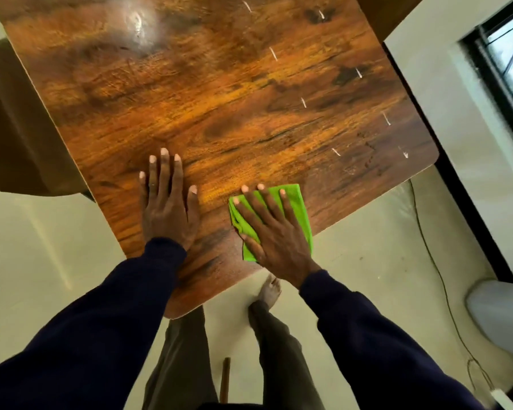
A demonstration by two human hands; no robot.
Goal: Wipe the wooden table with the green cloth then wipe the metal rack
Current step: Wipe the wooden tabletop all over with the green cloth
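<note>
The wooden table (208, 93) fills the upper half of the head view, its near edge running diagonally towards me. A folded green cloth (297, 202) lies flat near that edge. My right hand (274, 232) presses down on the cloth with fingers spread. Beside it, my left hand (168, 199) rests palm down on the bare wood, fingers apart and holding nothing. Small white marks dot the right side of the tabletop. No metal rack is in view.
A brown surface (15, 128) sits left of the table. A window (510, 54) and a black frame (456, 184) stand on the right. A thin cable (433, 261) trails over the pale floor, past a grey object (501, 315). My legs and bare foot show below the table.
</note>
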